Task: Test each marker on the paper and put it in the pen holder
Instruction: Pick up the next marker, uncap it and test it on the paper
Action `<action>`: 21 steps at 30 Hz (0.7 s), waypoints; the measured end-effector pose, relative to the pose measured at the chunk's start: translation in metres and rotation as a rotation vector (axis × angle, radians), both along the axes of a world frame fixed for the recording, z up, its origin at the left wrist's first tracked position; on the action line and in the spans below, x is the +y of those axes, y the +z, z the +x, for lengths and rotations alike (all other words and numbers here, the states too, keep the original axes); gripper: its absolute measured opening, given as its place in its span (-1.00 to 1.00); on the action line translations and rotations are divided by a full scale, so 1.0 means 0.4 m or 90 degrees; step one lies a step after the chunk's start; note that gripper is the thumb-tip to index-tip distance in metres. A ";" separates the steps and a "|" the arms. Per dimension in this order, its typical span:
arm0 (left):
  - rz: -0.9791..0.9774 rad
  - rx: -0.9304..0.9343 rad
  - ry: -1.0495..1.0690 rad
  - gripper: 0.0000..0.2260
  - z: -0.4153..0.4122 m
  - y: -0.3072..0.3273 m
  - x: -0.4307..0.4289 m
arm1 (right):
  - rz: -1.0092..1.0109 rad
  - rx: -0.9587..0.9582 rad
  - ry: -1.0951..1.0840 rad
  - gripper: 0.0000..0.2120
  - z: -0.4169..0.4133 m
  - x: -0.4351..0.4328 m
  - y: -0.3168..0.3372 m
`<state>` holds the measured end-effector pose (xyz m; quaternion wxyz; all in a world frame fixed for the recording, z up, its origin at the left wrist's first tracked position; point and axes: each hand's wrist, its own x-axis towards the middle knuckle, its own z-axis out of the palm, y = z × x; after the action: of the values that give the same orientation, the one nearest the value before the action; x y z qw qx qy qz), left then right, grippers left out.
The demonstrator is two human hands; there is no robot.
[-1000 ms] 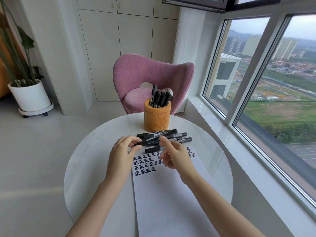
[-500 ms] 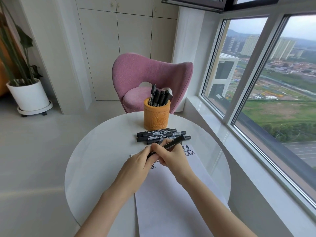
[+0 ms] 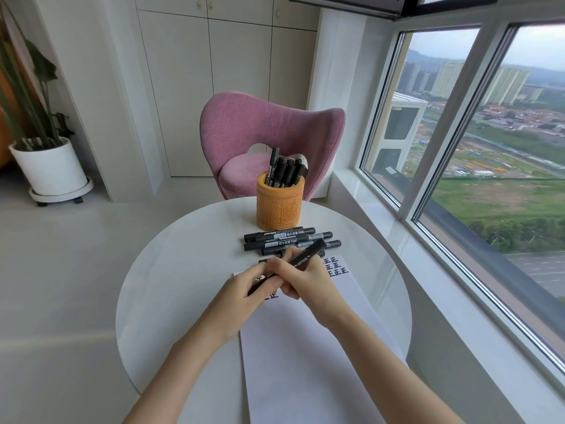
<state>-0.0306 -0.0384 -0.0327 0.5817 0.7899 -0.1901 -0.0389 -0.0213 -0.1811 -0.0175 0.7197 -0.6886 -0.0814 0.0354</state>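
A black marker (image 3: 305,255) slants above the white paper (image 3: 305,356). My right hand (image 3: 308,280) grips its barrel, and my left hand (image 3: 244,289) pinches its lower, capped end. The paper carries rows of black test marks (image 3: 334,266), partly hidden under my hands. Several more black markers (image 3: 278,238) lie side by side on the round white table (image 3: 171,270), just beyond my hands. Behind them stands the orange pen holder (image 3: 279,206) with several black markers upright in it.
A pink chair (image 3: 269,133) sits behind the table. A potted plant in a white pot (image 3: 50,169) stands on the floor at the far left. Large windows (image 3: 489,148) and a sill run along the right side.
My hands lifted one marker from the row and drew it back over the paper. Both hands have closed together on it, the left on its lower end.
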 end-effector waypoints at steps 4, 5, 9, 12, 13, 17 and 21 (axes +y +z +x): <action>0.008 -0.011 0.080 -0.60 0.006 -0.016 0.032 | 0.060 0.010 -0.119 -0.82 0.010 -0.018 0.000; 0.000 -0.014 0.096 -0.63 0.008 -0.025 0.043 | 0.068 0.012 -0.143 -0.84 0.014 -0.027 -0.001; -0.020 -0.018 0.135 -0.89 0.010 -0.054 0.067 | 0.023 0.049 -0.187 -0.73 0.016 -0.047 -0.015; -0.010 -0.048 0.177 -0.88 0.003 -0.063 0.065 | -0.030 0.047 -0.207 -0.71 0.014 -0.037 -0.029; -0.012 -0.046 0.190 -0.88 0.000 -0.065 0.064 | -0.046 0.036 -0.215 -0.68 0.016 -0.033 -0.034; 0.005 -0.036 0.204 -0.88 -0.008 -0.072 0.058 | -0.148 -0.015 -0.238 -0.62 0.021 -0.023 -0.057; 0.035 -0.049 0.202 -0.90 -0.011 -0.076 0.053 | -0.178 -0.037 -0.284 -0.67 0.027 -0.020 -0.081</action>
<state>-0.0351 -0.0172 -0.0630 0.5509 0.8266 -0.0840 0.0789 -0.0104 -0.1891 -0.0500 0.6050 -0.7829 0.0573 -0.1329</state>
